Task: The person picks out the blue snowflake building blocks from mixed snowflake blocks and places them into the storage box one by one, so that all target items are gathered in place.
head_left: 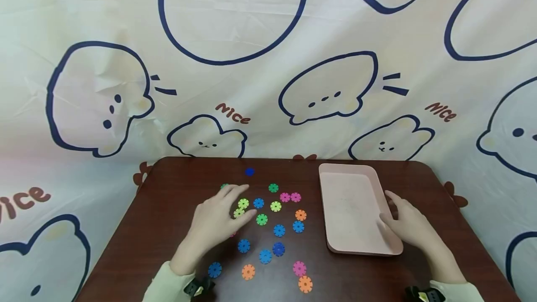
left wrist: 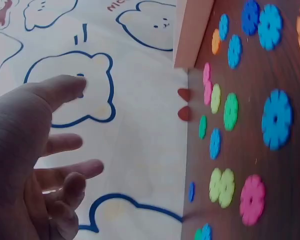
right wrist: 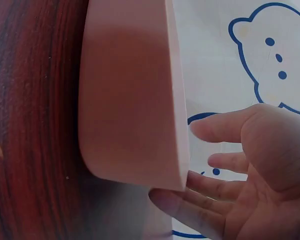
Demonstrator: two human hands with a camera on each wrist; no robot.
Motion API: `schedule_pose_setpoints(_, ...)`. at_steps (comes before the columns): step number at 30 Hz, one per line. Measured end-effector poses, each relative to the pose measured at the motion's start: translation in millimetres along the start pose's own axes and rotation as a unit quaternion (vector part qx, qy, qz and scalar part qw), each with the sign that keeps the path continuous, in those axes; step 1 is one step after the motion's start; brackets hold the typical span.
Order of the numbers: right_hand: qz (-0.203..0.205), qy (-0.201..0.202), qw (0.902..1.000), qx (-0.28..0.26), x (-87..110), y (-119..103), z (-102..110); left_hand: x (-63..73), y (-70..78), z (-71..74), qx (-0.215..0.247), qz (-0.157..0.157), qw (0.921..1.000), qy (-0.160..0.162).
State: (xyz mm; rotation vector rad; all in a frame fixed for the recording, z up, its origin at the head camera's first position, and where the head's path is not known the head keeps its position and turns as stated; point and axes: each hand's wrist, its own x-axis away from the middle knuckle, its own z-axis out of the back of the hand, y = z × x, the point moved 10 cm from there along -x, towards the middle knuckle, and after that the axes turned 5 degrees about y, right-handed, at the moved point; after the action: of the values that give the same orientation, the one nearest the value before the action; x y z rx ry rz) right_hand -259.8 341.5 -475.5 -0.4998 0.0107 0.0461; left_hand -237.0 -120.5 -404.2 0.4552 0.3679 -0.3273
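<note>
"Where is that left hand [head_left: 218,216]?"

"Over the flat, flower-shaped, plastic-looking discs [head_left: 265,256] scattered across the dark reddish-brown wooden surface [head_left: 168,209]. Its thumb and fingers are apart, slightly bent, raised above the pieces. Near it I see a pair of yellow-green notched discs [head_left: 243,203] close together, and a bright green notched disc [head_left: 262,219] just off the thumb tip."

"And the right hand [head_left: 411,223]?"

"At the right side of the pale pink, shallow rectangular tray with rounded corners [head_left: 352,209]. Those fingers are apart too, loosely bent beside the long wall, the thumb by the rim. Whether they actually touch it, I can't tell."

"So the tray rests to the right of all the discs?"

"Yes, flat on the same surface."

"How do the discs lie?"

"Flat, in mixed colours. A dark blue notched disc [head_left: 250,171] is farthest out, close to the back edge. Two pink notched discs [head_left: 285,197] sit side by side. At the near end an orange notched disc [head_left: 305,284] lies just beside a larger-looking pink one."

"Pale green sleeves [head_left: 168,285], I notice."

"With a black band [head_left: 199,288] at each wrist. And behind the surface hangs a wrinkled pale sheet [head_left: 260,87] printed with navy cartoon animals and the brown word 'Nice'."
</note>
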Motion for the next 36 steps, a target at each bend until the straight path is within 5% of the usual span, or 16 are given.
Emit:
schedule_pose_setpoints(11, -0.031, -0.047, 0.9977, -0.037, 0.6, 23, -13, 8.7, 27.8, -56.9, 0.031, -0.017, 0.9946, -0.098)
schedule_pose_setpoints(21, -0.041, -0.057, 0.9939, -0.085, 2.5, 27, -14, 13.3, 47.8, -101.3, 0.015, -0.054, 0.9899, -0.130)
schedule_pose_setpoints(30, -0.039, -0.066, 0.9879, -0.134, 4.6, 29, -17, 14.3, 50.9, -117.7, -0.046, -0.055, 0.9884, -0.134)
schedule_pose_setpoints(36, -0.043, -0.078, 0.9783, -0.187, 6.2, 24, -23, 14.9, 49.5, -120.3, -0.033, -0.037, 0.9885, -0.143)
